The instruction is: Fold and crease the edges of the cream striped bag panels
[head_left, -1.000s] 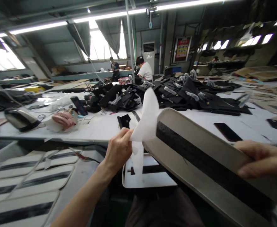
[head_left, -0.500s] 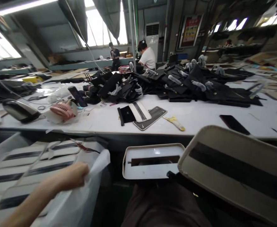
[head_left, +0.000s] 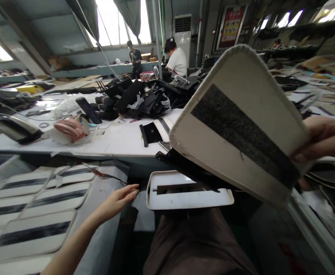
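Observation:
My right hand (head_left: pixel 324 139) grips the right edge of a beige, round-cornered bag panel (head_left: pixel 221 145) with a dark band across it. Black material (head_left: pixel 184 168) hangs along the panel's lower edge. Above my lap sits a white rectangular form (head_left: pixel 181 200) with a beige rim and a long slot, partly covered by the raised panel. My left hand (head_left: pixel 124 196) is empty, its fingers stretched toward the form's left end but apart from it. To its left, several similar beige panels (head_left: pixel 36 233) lie in a container lined with clear plastic (head_left: pixel 99 187).
A white table (head_left: pixel 113 141) runs across in front, holding a pink fan (head_left: pixel 70 129), a kettle-like object (head_left: pixel 17 128) and a heap of black bags (head_left: pixel 144 97). A small black piece (head_left: pixel 152 134) lies near its front edge. Two people (head_left: pixel 177 61) are farther back.
My left hand has let go of the plastic lining and moved right toward the white form. The beige panel has risen and tilted, and my right hand has come into view holding it.

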`<state>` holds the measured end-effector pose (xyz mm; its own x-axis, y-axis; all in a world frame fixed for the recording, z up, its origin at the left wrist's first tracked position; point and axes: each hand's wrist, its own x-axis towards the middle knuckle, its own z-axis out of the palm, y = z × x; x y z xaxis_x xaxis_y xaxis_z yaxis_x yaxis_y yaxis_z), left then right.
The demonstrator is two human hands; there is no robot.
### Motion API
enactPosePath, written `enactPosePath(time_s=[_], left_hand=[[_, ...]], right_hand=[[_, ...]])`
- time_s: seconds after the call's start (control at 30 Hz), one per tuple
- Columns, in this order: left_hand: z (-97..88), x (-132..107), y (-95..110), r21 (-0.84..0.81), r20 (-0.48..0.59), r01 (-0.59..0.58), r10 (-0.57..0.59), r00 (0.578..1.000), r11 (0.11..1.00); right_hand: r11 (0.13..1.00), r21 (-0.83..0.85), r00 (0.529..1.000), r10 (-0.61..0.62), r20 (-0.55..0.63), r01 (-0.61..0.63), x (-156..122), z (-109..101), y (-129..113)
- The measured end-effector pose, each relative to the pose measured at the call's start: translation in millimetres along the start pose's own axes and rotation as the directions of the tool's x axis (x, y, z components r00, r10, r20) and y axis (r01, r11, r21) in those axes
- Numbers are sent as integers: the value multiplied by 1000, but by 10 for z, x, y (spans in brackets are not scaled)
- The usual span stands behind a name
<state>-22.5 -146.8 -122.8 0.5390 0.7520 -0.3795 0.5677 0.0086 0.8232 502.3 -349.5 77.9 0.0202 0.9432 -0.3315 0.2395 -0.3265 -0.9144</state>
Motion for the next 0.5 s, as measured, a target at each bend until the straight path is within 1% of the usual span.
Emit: enactPosePath(time_s=[0.03,0.1,0.17,0.27,0.37,0.43,0.5], left_hand=[[84,36,-36,-114,-20,23,-26,999,993],[256,106,-140,-310,-60,59,-81,995,949],[426,171,-262,-445,-91,74,-127,988,893],[671,251,-424,-545,-106,81,-164,981,835],[895,306,-522,-617,-112,87,-197,974,782],[1006,331,-553,-657,-107,88,-208,972,749],[1062,346,-557,-692,-109,75,-206,972,718]], right_hand=[[998,-47,997,-34,70,37,133,112,-56],[985,-129,974,-84,210,113,400,328,-115],[974,-163,950,-103,294,156,627,496,-118],[966,-171,924,-124,362,196,850,643,-95],[943,-205,904,-166,394,262,962,704,-108],[930,-217,896,-192,401,296,1006,720,-128],[923,-229,889,-195,414,309,1043,721,-137]])
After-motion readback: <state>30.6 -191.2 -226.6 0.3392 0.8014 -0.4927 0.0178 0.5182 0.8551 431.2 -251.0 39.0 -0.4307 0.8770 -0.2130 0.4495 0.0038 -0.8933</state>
